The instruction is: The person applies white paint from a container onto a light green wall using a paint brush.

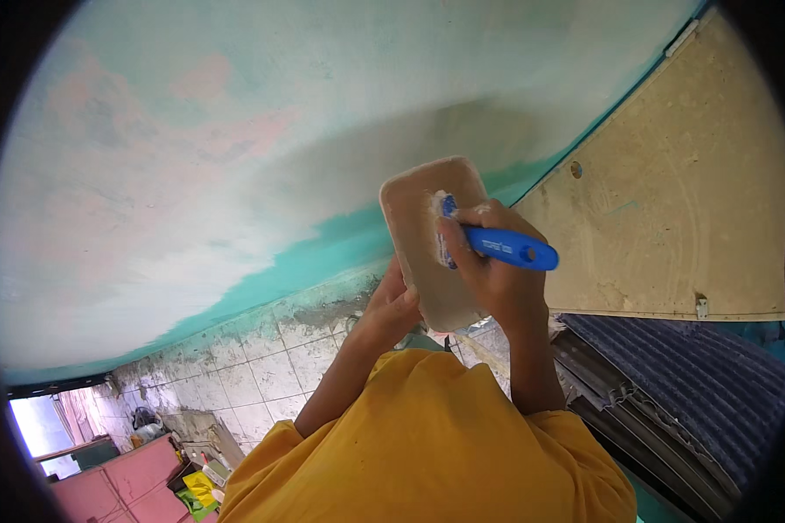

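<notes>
My right hand (497, 261) grips a paintbrush with a blue plastic handle (513, 247), its head turned down into a shallow rectangular tray (425, 274). Pale paint clings around the brush head and to my fingers. With my left hand (392, 304) I hold the tray by its near left edge, thumb over the rim and the other fingers hidden beneath. Beyond the tray stands a wall (203, 216) covered in uneven whitish paint over turquoise, with pinkish patches. A turquoise strip shows along its lower part.
White tiles (268, 366), stained and grimy, cover the surface below the painted wall. To the right is a beige board (667, 196) with a round hole. Dark corrugated sheets (680, 379) lie below it. Pink furniture (137, 477) with a yellow-green packet (199, 490) stands at lower left.
</notes>
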Demonstrator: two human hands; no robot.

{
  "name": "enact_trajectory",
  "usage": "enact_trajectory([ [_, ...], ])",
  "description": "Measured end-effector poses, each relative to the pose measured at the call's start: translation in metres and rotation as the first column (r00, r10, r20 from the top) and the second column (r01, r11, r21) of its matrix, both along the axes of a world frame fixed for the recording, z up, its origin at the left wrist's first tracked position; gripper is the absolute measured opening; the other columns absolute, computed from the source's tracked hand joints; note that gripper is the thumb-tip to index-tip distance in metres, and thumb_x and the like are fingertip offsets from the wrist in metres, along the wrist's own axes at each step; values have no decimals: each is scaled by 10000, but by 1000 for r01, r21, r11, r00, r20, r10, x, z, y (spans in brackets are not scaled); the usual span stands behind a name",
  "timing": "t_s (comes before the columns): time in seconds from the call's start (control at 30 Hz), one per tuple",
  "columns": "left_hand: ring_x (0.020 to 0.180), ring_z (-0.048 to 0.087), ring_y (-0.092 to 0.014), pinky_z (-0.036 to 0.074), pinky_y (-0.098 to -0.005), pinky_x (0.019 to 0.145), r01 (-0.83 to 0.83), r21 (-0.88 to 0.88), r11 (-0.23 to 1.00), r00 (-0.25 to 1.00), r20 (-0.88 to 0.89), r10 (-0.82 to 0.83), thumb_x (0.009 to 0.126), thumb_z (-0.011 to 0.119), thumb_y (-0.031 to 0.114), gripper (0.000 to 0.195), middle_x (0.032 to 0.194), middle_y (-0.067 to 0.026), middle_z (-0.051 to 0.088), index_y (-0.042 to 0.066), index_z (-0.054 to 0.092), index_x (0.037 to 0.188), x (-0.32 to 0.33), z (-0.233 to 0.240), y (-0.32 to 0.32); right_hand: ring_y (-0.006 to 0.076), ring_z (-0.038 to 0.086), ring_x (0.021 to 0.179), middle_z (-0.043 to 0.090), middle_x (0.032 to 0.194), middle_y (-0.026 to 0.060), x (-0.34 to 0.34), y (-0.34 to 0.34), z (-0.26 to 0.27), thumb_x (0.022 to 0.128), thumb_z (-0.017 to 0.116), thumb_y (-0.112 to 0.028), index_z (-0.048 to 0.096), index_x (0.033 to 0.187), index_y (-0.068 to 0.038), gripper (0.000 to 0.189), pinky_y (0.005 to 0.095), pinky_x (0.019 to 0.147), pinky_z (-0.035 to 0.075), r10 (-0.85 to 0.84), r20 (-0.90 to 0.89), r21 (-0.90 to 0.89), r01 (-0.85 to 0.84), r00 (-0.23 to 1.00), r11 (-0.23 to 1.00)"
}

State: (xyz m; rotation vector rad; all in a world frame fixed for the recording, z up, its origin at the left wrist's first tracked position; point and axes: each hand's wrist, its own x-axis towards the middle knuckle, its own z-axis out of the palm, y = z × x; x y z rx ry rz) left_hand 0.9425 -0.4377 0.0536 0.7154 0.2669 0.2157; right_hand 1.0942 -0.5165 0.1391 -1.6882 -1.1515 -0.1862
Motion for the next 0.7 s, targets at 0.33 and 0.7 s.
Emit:
enact_trajectory([
  [0.33, 1418, 356, -245, 366, -451, 1107, -20, -8, 1000, 1000, 23, 20, 865, 734, 442, 1000, 1549, -50, 319, 167, 87, 1577, 1, -5, -2, 284, 675, 670, 677, 802, 51, -9, -1, -6, 826, 787, -245, 623, 871, -108, 219, 356, 586, 548, 32, -41, -220, -40, 999, 975],
  [0.7, 1395, 396, -273, 414, -466, 1076, -79, -14, 997, 997, 1, 79, 871, 717, 459, 965, 1528, -92, 341, 146, 128, 1568, -3, -5, 6, 109, 628, 555, 675, 743, 16, -2, -20, -17, 842, 799, -223, 656, 892, -78, 210, 248, 521, 495, -12, -308, -52, -4, 951, 999],
])
